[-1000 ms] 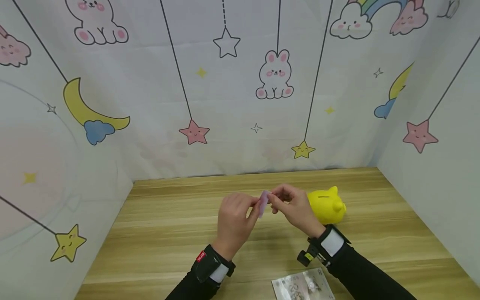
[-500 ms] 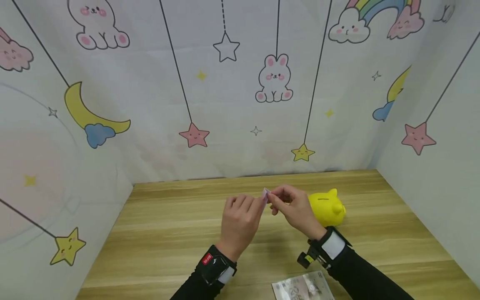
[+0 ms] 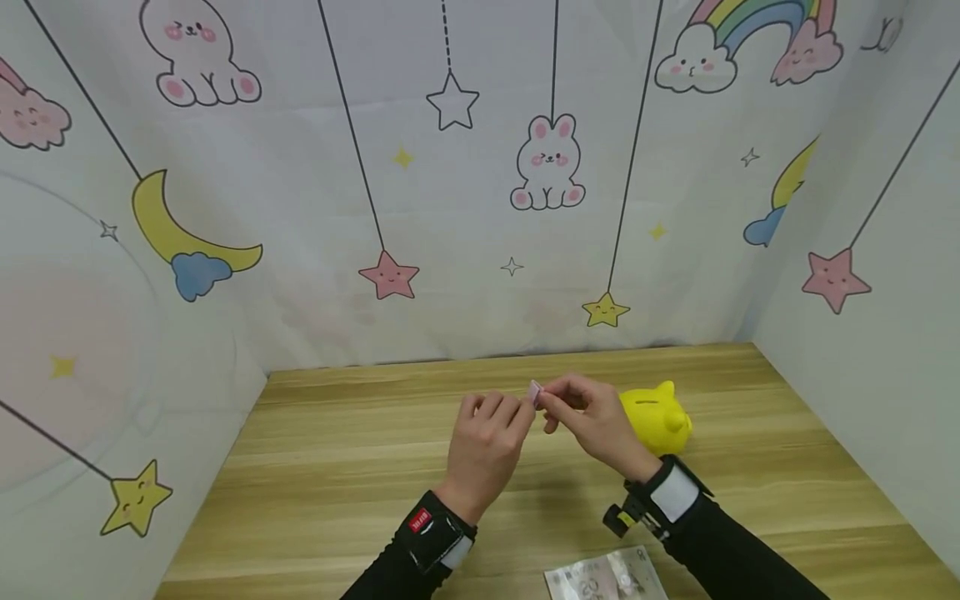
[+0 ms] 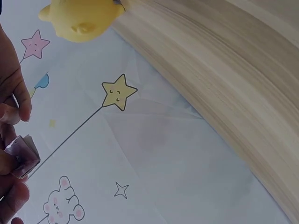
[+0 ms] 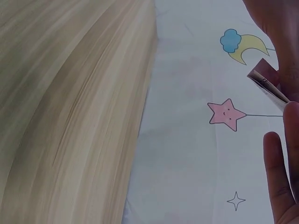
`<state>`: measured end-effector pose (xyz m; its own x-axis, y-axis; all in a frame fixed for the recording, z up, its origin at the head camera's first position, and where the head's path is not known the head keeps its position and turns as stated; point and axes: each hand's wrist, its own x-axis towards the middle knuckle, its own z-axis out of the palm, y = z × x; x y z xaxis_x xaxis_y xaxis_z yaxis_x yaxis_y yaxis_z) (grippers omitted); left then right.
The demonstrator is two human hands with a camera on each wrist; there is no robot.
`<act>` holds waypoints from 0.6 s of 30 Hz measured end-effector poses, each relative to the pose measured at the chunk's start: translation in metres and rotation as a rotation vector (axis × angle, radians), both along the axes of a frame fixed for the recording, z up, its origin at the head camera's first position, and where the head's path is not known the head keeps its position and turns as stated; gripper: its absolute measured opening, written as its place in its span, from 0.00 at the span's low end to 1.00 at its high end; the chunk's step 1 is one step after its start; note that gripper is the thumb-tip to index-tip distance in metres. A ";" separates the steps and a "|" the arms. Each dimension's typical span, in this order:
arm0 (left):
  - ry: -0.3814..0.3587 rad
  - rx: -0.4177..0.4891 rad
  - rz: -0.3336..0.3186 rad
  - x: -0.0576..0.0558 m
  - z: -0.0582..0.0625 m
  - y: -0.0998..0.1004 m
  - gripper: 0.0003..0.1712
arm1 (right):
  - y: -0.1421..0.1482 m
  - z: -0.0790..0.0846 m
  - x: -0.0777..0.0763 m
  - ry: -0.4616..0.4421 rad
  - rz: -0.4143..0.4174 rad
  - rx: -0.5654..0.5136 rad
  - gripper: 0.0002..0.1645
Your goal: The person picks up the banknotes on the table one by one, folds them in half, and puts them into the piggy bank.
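Out over the table, both hands pinch a small folded purple banknote [image 3: 536, 393] between thumbs and fingers. My left hand [image 3: 486, 450] grips it from the left, back of the hand up. On the other side, my right hand [image 3: 596, 421] holds it with thumb and forefinger. In the left wrist view the banknote [image 4: 23, 156] appears as a compact packet with its layers doubled over. Its folded edges also show in the right wrist view, where fingers partly cover the banknote [image 5: 266, 77]. Behind the right hand stands a yellow piggy bank [image 3: 657, 417], slot facing up.
Near the front edge of the wooden table [image 3: 315, 500] lies a creased banknote [image 3: 607, 577] marked 20, cut off by the frame. White cloth walls [image 3: 450, 208] with printed stars and rabbits enclose the table at the back and both sides.
The purple banknote was a longer strip one second ago and is now folded to a shorter packet. My left hand has rolled over and moved slightly right, closer to the right hand.
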<state>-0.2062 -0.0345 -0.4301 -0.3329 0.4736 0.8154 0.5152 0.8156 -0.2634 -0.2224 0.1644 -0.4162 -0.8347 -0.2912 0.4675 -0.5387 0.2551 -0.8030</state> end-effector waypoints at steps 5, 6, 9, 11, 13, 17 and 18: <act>0.007 -0.015 0.000 -0.001 0.001 0.000 0.08 | 0.003 0.002 0.001 0.037 -0.003 0.042 0.06; 0.011 -0.019 0.000 -0.001 0.001 0.000 0.08 | 0.003 0.003 0.001 0.043 -0.005 0.049 0.06; 0.019 -0.035 0.002 -0.001 0.001 0.000 0.09 | 0.004 0.003 0.001 0.050 -0.013 0.061 0.07; 0.020 -0.050 0.005 -0.001 0.001 0.000 0.09 | 0.003 0.003 0.000 0.053 -0.019 0.065 0.06; 0.015 -0.058 0.005 0.000 0.001 0.000 0.09 | 0.003 0.002 -0.001 0.053 -0.025 0.065 0.06; -0.007 -0.042 -0.004 0.000 0.002 -0.001 0.07 | 0.002 0.001 -0.002 0.054 -0.035 0.062 0.05; -0.013 -0.030 -0.008 0.000 0.002 -0.001 0.07 | 0.002 0.001 -0.002 0.057 -0.034 0.058 0.05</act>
<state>-0.2063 -0.0351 -0.4282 -0.3397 0.5009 0.7961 0.5255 0.8030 -0.2811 -0.2243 0.1659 -0.4150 -0.8169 -0.2912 0.4979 -0.5736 0.3195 -0.7542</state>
